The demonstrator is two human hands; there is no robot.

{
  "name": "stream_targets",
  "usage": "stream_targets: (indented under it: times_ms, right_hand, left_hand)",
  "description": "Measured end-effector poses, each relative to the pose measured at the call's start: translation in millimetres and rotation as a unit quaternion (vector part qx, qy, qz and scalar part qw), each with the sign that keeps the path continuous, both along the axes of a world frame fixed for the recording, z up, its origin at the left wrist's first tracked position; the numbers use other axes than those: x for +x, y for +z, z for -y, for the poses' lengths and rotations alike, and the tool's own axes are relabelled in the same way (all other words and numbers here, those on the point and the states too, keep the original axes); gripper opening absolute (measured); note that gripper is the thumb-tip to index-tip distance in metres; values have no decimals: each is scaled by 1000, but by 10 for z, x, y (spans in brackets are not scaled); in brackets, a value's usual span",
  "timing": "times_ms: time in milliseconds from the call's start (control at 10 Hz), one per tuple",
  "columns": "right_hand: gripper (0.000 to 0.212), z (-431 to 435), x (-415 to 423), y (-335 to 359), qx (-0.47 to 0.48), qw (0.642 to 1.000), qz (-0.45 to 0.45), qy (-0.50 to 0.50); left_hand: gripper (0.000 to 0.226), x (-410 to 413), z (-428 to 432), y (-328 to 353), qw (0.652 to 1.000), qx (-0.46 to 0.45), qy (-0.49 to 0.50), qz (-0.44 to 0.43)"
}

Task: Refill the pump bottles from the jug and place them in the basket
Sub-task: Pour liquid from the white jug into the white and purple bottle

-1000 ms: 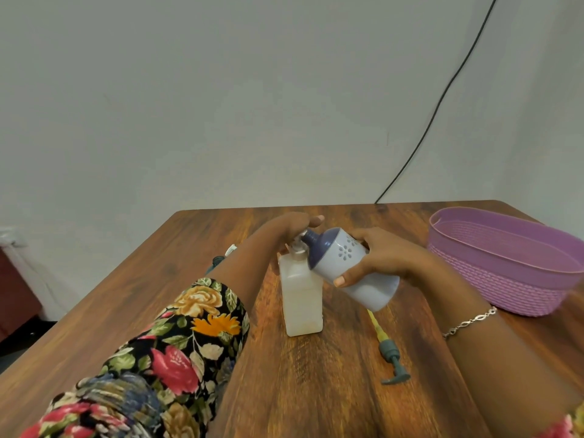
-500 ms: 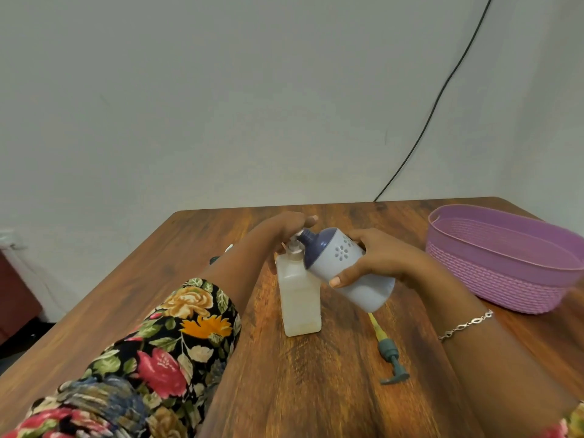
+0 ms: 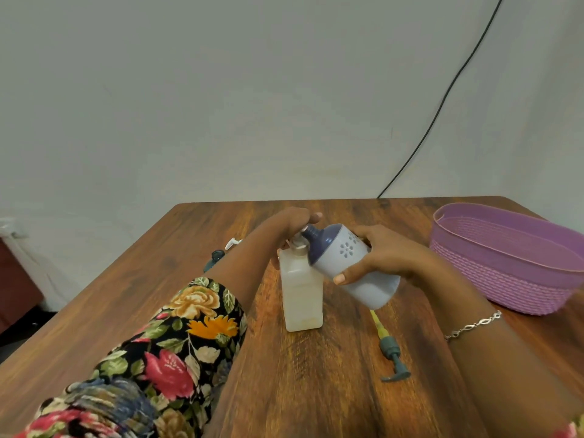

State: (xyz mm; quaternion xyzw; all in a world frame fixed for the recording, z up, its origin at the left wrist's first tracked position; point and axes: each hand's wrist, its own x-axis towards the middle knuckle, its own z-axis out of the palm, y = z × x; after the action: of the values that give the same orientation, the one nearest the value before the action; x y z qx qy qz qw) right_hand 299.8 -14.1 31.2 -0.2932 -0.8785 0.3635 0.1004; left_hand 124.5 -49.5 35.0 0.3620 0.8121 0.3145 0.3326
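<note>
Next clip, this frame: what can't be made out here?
Head view only.
- Mouth of bottle: hidden by left hand and jug spout; any flow unseen.
- dark piece and white piece: partly hidden behind left forearm, identity unclear.
- basket: right end cut off by frame edge; floor hidden by its near wall.

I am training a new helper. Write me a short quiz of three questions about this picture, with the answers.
1. True or false: the white bottle lies on its side on the table.
2. Which hand holds the tilted jug?
3. Where does the loose pump with the yellow tube lie? A) in the basket B) on the table C) inside the white bottle

Key
1. False: it stands upright.
2. The right hand.
3. B: it lies on the table, outside the basket.
</note>
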Motion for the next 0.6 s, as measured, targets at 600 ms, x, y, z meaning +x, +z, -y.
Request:
stream_targets:
  times_ms: [600]
  right_hand:
    - [53,-22,-26,-15,19,1000,-5,13]
  left_hand:
    - [50,-29,1,27,1000,-26,-3,9]
